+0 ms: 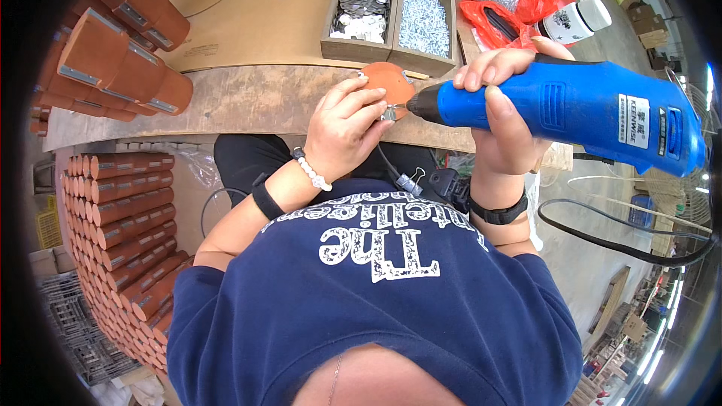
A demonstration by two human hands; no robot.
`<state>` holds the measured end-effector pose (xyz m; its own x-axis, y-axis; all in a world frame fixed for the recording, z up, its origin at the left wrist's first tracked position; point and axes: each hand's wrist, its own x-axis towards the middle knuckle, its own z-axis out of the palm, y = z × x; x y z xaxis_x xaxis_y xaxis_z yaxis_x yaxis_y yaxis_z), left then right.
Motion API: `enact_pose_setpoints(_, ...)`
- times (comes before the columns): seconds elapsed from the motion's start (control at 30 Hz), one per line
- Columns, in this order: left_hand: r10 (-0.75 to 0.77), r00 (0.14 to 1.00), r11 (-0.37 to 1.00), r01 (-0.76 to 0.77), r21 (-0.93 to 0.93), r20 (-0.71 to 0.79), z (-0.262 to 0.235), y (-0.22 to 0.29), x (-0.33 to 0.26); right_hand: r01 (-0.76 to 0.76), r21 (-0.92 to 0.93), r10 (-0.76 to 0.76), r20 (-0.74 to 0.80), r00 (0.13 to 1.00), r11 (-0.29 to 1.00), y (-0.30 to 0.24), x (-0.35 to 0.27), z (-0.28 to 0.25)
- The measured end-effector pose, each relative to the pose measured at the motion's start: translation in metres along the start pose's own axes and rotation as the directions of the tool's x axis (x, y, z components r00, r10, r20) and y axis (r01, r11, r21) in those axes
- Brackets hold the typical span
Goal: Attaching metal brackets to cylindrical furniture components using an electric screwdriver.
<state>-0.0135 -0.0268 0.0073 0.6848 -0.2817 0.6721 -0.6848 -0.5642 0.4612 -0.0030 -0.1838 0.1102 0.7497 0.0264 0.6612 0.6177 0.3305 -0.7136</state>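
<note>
In the middle of the workbench's near edge lies a round reddish-brown disc (387,84) with small metal fittings at its rim. My left hand (347,126) grips its near left side, fingers bent over the top, with a small metal plate (389,114) by the fingertips. In my right hand (508,124) is a large blue electric screwdriver (549,101), held sideways with fingers wrapped round its body. Its black nose points left, and the bit reaches the disc's near edge beside the plate. Whether a screw sits at the tip is too small to tell.
Beyond the disc stands a divided wooden box (392,49) of metal plates and screws. Stacked reddish-brown pieces (120,60) fill the bench's left side; more (131,210) are piled below. A red plastic bag (538,0) and white bottle (575,21) stand right. A black cable (624,256) loops rightward.
</note>
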Motion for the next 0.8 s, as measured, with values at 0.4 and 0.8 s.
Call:
enact_pose_setpoints(0.4,-0.001,1.000,0.998,0.000,-0.065,-0.016,-0.0003,-0.0005,0.0009,-0.037,-0.018,0.036,-0.008,0.999,0.999,-0.0038,0.0020,0.0054)
enact_pose_setpoints(0.8,-0.019,1.000,0.998,0.018,-0.067,-0.011,0.0000,0.0006,-0.0007,-0.027,-0.027,0.028,0.041,0.999,0.999,0.0031,0.0039,0.0057)
